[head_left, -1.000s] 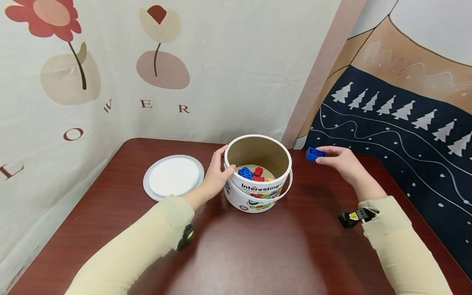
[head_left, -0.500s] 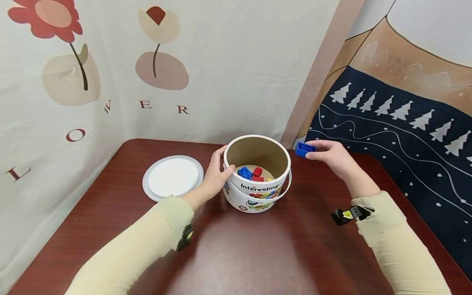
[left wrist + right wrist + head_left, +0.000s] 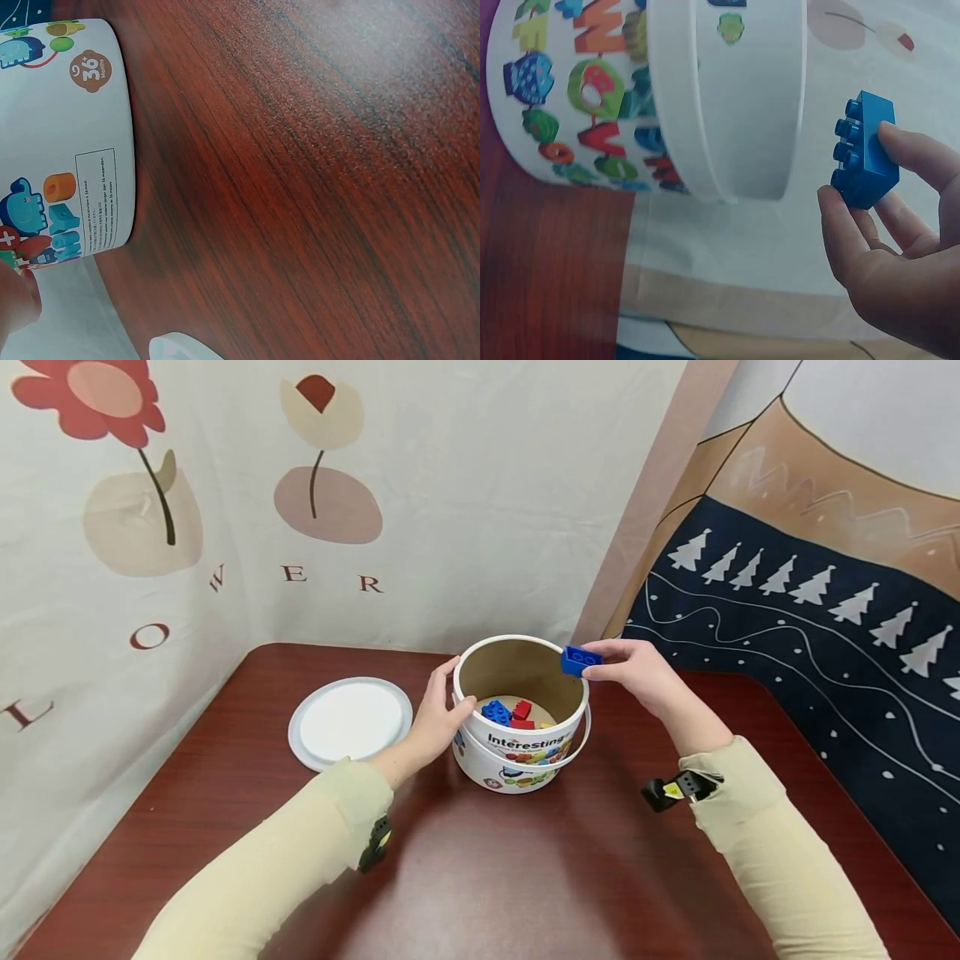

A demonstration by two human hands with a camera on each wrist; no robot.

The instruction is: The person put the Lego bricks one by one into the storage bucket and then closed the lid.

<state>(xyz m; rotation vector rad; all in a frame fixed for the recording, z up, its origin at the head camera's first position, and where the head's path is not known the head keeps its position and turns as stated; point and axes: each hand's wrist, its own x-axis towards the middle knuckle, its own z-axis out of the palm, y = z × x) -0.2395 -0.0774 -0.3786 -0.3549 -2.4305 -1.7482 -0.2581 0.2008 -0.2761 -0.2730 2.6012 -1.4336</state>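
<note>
My right hand point(image 3: 637, 672) pinches a blue building brick point(image 3: 581, 661) between thumb and fingers, held at the right rim of a white bucket in the head view. In the right wrist view the brick point(image 3: 866, 154) has its studs facing the bucket wall. The bucket point(image 3: 506, 777) stands upright with its handle hanging down in front. My left hand point(image 3: 433, 718) holds its left rim, thumb over the edge and fingers along the outside. On the bucket's floor lie a blue brick point(image 3: 497, 712), red bricks point(image 3: 522, 710) and a bit of yellow.
A white round lid point(image 3: 350, 722) lies on the brown table point(image 3: 480, 877), left of the bucket. Printed cloths point(image 3: 480, 527) hang behind the table and along its right side.
My right hand has carried the blue brick leftward, from beside the bucket to its right rim. The left hand stays on the bucket.
</note>
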